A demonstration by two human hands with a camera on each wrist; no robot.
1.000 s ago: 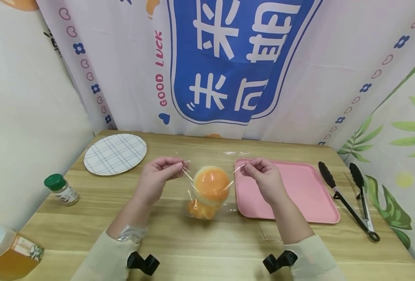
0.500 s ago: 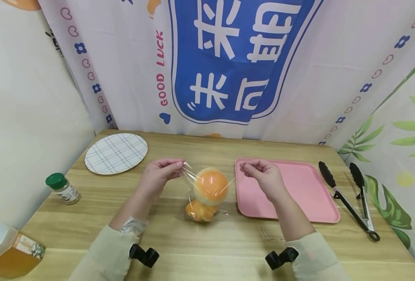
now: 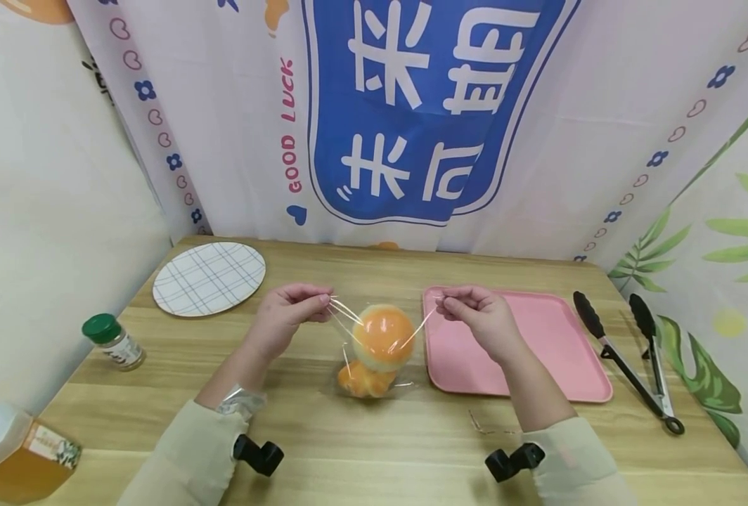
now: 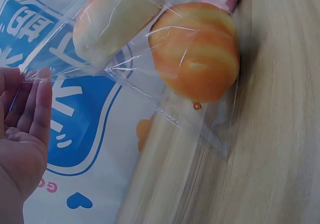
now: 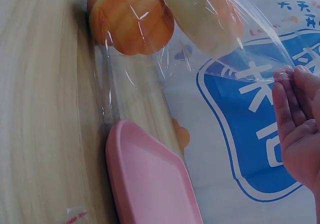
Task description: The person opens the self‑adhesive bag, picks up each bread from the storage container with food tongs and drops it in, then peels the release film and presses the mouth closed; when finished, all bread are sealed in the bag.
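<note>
A clear plastic bag (image 4: 135, 78) hangs between my two hands, with its upper edge stretched out to both sides. Inside it are a round bun (image 3: 384, 336) with a shiny orange-brown top and, below that, a lumpy golden bread roll (image 3: 364, 380). My left hand (image 3: 288, 316) pinches the bag's left side between thumb and fingers. On the other side my right hand (image 3: 480, 318) pinches the opposite edge, above the left end of the pink tray (image 3: 557, 351). In both wrist views the lower roll sits close to the wooden table; whether the bag touches it I cannot tell.
At the back left lies a checked plate (image 3: 209, 279). A green-capped shaker (image 3: 113, 341) and a honey-coloured tub (image 3: 22, 457) stand on the left. Black-tipped tongs (image 3: 633, 362) lie right of the tray. A small clear strip (image 3: 489, 423) lies near the front.
A moment ago the bag looked wider; its sides now hang closer around the breads. The bun shifted slightly right and down. My right hand moved slightly right. Both hands keep hold of the bag.
</note>
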